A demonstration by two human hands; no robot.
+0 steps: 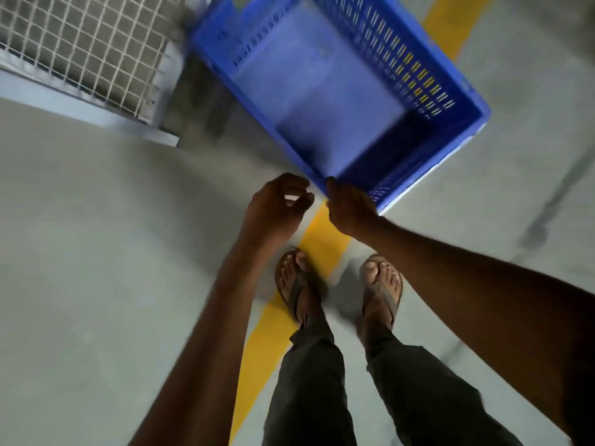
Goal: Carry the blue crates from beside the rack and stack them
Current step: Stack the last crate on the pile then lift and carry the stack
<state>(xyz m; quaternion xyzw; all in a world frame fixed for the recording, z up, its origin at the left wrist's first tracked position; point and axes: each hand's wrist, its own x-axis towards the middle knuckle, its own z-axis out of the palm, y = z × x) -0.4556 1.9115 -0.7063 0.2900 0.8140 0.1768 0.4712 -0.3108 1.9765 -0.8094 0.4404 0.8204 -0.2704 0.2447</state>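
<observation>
Head, R hand (pixel 351 206) at crate (pixel 322 101) corner

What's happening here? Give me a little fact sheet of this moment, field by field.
Place: grey floor with a yellow line, beside a wire-mesh rack
Crate: blue crate, empty, slotted walls, over the line
Left hand: left hand loosely curled, holding nothing, just short of the crate
Right hand: right hand at the crate's near corner, thumb at the rim; fingers hidden
Feet: in sandals, at the line
Picture: blurred by motion
</observation>
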